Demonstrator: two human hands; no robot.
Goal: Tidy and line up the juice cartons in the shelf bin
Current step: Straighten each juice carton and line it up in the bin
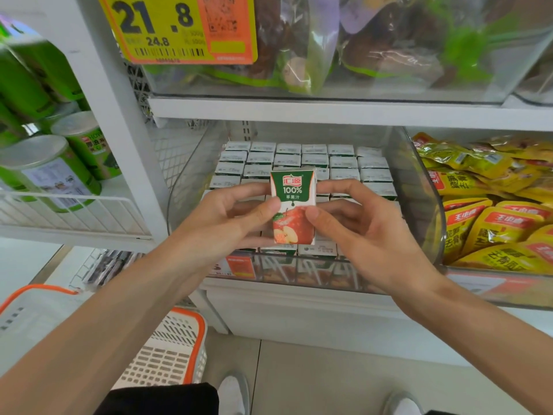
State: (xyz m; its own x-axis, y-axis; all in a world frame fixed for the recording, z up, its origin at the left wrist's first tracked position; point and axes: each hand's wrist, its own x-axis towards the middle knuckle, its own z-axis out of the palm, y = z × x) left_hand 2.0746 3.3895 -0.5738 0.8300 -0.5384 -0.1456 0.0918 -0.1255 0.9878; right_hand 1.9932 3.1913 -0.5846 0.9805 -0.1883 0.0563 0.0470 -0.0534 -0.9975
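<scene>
A small apple juice carton (294, 226), green on top with a red apple below, is held upright above the clear shelf bin (191, 181). My left hand (227, 214) pinches its left side, thumb on the front face. My right hand (359, 226) pinches its right side the same way. Beneath and behind it, several rows of matching juice cartons (314, 163) stand packed in the bin, white tops up. My hands hide the rows in the middle of the bin.
A bin of yellow snack packets (493, 211) sits to the right. Green canisters (51, 175) lie on a wire shelf at left. Bagged goods (374, 55) and a yellow price tag (179, 28) fill the shelf above. White-and-orange baskets (176, 348) stand on the floor below left.
</scene>
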